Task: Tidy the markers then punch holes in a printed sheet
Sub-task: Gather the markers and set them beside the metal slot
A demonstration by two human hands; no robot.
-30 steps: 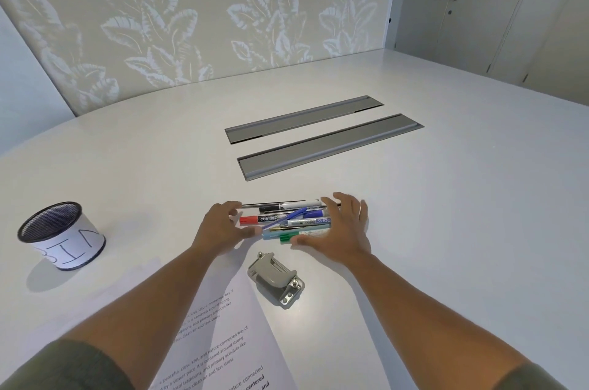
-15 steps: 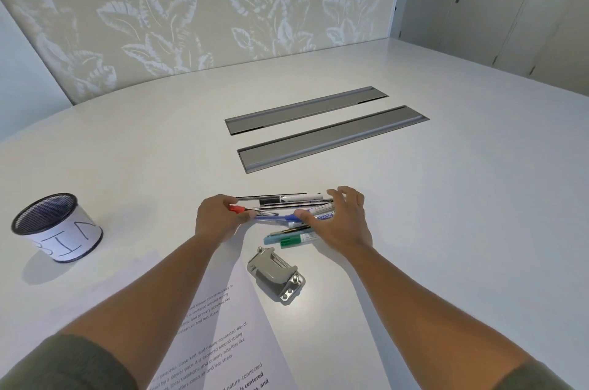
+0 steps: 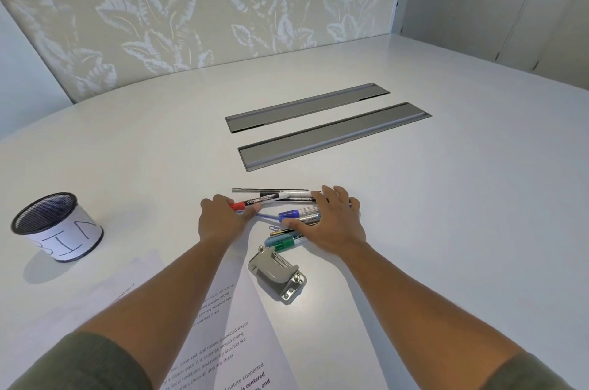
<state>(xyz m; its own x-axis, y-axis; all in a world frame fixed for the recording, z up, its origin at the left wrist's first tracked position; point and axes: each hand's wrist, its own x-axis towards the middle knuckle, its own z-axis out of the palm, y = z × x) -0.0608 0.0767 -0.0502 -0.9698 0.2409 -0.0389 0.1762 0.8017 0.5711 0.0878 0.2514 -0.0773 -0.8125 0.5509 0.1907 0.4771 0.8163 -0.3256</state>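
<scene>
A loose bunch of markers and pens lies on the white table (image 3: pixel 446 230) between my hands. It includes a red-capped marker (image 3: pixel 251 203), a blue marker (image 3: pixel 296 213), a green marker (image 3: pixel 285 243) and a thin black pen (image 3: pixel 271 190). My left hand (image 3: pixel 220 220) pinches the left ends of the red marker and a blue pen. My right hand (image 3: pixel 334 224) covers the right ends, thumb under the blue marker, fingers over the far ones. A grey hole punch (image 3: pixel 277 275) sits just in front of the bunch. The printed sheet (image 3: pixel 229 326) lies under my left forearm.
A black mesh cup (image 3: pixel 54 227) with a paper label reading BIN stands at the left. Two grey cable hatches (image 3: pixel 331 134) are set into the table beyond the markers. A patterned wall and doors lie behind the table.
Both hands have stayed at the ends of the bunch. The markers were squeezed together between them and now lie more fanned out, with the green one nearest the hole punch.
</scene>
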